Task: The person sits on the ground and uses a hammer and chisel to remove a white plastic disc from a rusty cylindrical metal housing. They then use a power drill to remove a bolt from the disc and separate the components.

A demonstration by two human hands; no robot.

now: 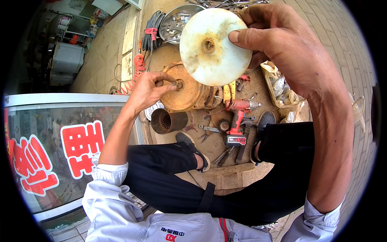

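My right hand [288, 50] holds up a round white plastic disc [203, 66] by its right edge, the thumb on its face and the fingers behind. The disc has a brown-stained hole at its centre. My left hand [146, 92] reaches to a rusty round pump or motor housing [177, 101] on the ground. Its thumb and fingertips pinch the short shaft end [179, 84] at the housing's middle. The disc hangs above the housing, apart from it, and hides part of its upper right. A hollow metal cylinder with inner slots [171, 122] lies beside the housing.
A red cordless impact wrench [238, 121], a hammer [244, 141] and pliers lie between my feet. Beyond are a metal bowl of small parts [175, 20], a coiled black cable [151, 30] and a red air hose [137, 66]. A glass-sided cabinet [76, 109] stands left, a parts box [280, 86] right.
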